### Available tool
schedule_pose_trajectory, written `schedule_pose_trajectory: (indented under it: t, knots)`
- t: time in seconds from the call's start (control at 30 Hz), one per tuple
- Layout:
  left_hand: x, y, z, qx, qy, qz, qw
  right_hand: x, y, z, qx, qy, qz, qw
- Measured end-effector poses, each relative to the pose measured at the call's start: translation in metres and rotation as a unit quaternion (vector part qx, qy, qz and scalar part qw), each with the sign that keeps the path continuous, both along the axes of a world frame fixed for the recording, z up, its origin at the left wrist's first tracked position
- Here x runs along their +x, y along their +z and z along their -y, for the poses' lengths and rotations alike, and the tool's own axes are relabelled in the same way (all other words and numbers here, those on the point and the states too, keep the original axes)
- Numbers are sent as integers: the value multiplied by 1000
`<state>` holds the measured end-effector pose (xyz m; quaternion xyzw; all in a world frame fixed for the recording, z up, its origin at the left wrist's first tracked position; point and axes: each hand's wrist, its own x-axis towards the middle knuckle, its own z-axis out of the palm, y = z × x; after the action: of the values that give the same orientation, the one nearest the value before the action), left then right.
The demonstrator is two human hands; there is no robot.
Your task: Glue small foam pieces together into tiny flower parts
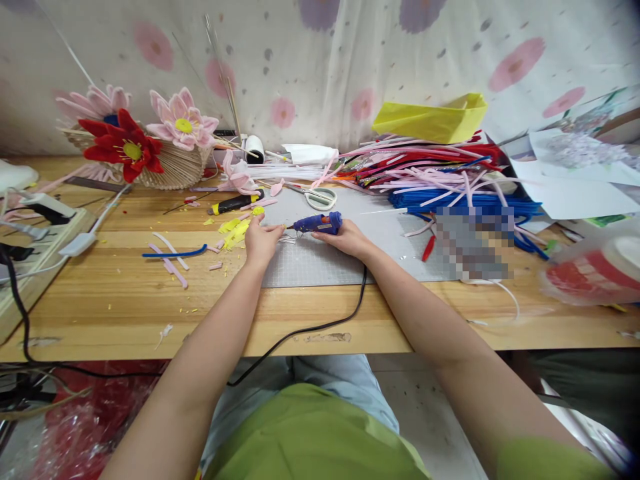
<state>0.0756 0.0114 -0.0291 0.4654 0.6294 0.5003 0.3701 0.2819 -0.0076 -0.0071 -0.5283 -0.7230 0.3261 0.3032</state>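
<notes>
My right hand (349, 239) is wrapped round a blue hot glue gun (318, 223), its nozzle pointing left. My left hand (262, 239) is closed in a pinch, with thumb and fingertips right by the nozzle tip. Whatever sits between those fingertips is too small to make out. A small round yellow piece (257, 211) shows just behind the left hand; I cannot tell if it is held. Yellow strips (233, 231) lie beside that hand. Below the glue gun is a grey cutting mat (310, 270), and a black cord (320, 327) runs from the gun over the table edge.
Scissors (321, 197) and a black-and-yellow utility knife (237, 203) lie behind my hands. Bundled pipe cleaners (445, 200) are heaped at the back right. Fuzzy flowers (131, 151) stand back left, near a power strip (47, 253). A cup (595, 270) is at right.
</notes>
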Motion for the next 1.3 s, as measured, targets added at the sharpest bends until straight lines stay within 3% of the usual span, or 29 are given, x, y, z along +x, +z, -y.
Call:
schedule_pose_trajectory:
  t: [0.77, 1.3]
  knots:
    - [0, -3, 0, 1, -17, -19, 1000, -1, 2, 1, 7, -4, -31, 999]
    - [0, 1, 2, -2, -29, 22, 999, 8, -9, -7, 11, -121, -107, 987]
